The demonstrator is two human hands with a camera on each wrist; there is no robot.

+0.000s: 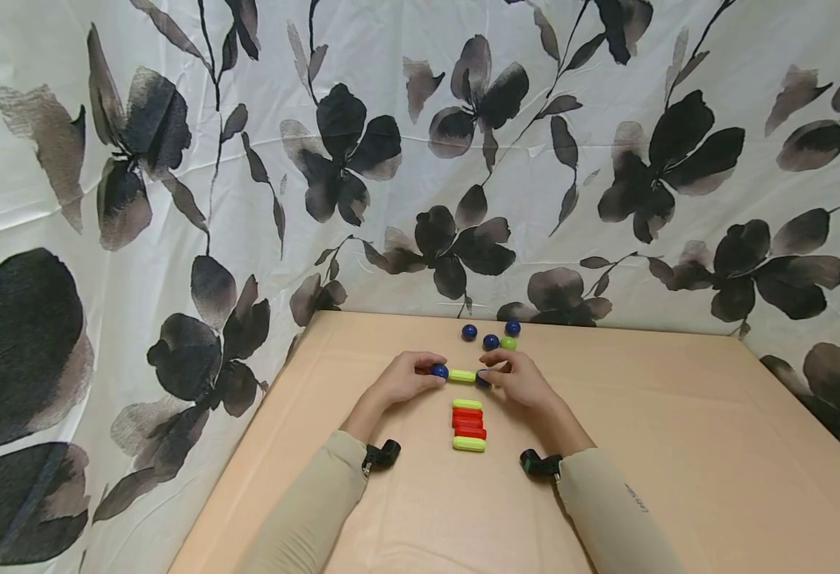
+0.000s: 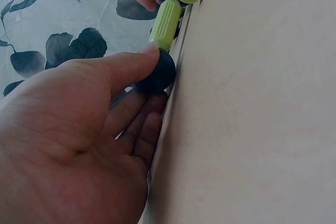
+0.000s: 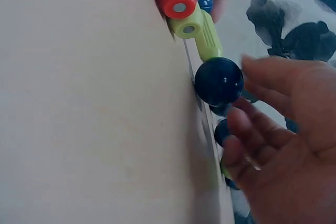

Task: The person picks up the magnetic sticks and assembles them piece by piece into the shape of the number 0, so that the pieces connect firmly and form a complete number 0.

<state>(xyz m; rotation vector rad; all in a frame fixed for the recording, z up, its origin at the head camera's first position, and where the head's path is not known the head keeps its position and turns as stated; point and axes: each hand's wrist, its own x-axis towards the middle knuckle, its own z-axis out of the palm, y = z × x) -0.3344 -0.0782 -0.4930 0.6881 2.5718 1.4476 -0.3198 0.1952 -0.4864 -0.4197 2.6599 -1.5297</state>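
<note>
A ribbed yellow-green rod [image 1: 461,375] lies crosswise on the table between two dark blue balls, one at each end. My left hand [image 1: 407,378] pinches the left ball [image 2: 160,76] between thumb and fingers. At the other end, my right hand [image 1: 516,378] has its thumb and bent fingers at the edge of the right ball [image 3: 219,81], partly covering it in the head view. Just nearer than this piece lies a row of rods: red rods [image 1: 468,422] in the middle, with a yellow-green rod [image 1: 469,446] at the near end and another yellow-green rod [image 1: 467,404] at the far end.
Near the table's back edge sit three blue balls [image 1: 469,332] and one light green ball [image 1: 508,343]. A floral cloth [image 1: 406,159] hangs behind the table [image 1: 678,446]. Both wrists wear small black cameras [image 1: 382,454].
</note>
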